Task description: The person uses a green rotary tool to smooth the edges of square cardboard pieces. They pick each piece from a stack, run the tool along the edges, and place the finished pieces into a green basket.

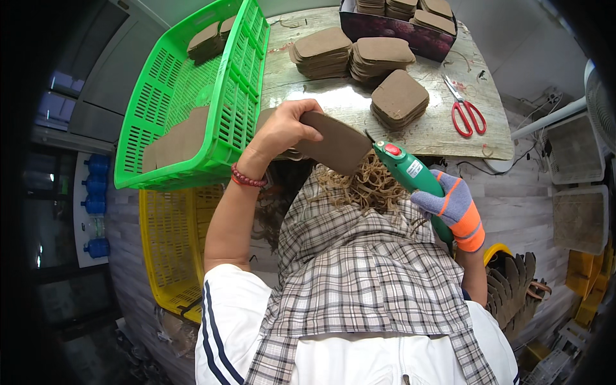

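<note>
My left hand [285,127] grips a stack of brown cardboard pieces [337,146] with rounded corners, held on edge above my lap. My right hand [452,208], in a grey and orange glove, holds a green electric cutter [410,172] with a red button. The cutter's tip touches the right edge of the held stack. Curly cardboard trimmings [359,186] lie on the plaid cloth across my lap, just below the stack.
Three stacks of brown pieces [378,56] sit on the wooden table [346,106], with red-handled scissors [465,112] at its right. A green crate [192,96] at left holds more pieces, above a yellow crate [170,247]. A dark box [401,29] stands at the back.
</note>
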The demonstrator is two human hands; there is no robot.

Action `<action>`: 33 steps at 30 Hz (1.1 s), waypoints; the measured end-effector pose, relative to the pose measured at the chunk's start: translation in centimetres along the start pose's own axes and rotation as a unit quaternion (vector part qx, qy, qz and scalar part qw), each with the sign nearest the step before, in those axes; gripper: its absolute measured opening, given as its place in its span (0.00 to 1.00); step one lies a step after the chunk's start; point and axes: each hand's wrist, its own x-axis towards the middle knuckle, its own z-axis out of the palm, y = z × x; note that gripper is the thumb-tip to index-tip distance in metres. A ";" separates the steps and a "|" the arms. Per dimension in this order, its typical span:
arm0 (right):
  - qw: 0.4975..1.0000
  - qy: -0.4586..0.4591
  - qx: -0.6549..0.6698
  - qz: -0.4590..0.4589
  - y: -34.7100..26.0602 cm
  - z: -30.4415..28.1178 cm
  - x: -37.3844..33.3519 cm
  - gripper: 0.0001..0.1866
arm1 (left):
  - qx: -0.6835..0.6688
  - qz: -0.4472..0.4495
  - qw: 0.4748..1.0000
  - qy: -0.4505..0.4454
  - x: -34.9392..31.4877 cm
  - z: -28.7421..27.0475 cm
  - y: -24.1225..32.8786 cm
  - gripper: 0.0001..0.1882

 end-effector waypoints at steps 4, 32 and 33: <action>1.000 -0.010 0.022 0.018 -0.4 0.4 -0.1 0.18 | -0.098 0.029 0.994 0.025 0.0 -0.3 -0.8 0.11; 0.997 -0.030 0.072 0.004 0.0 1.4 0.9 0.19 | -0.209 -0.038 0.969 -0.124 -2.0 6.2 -2.4 0.34; 0.998 -0.018 0.067 0.003 0.2 1.1 0.8 0.19 | -0.230 -0.055 0.967 -0.091 -2.7 5.1 -2.2 0.31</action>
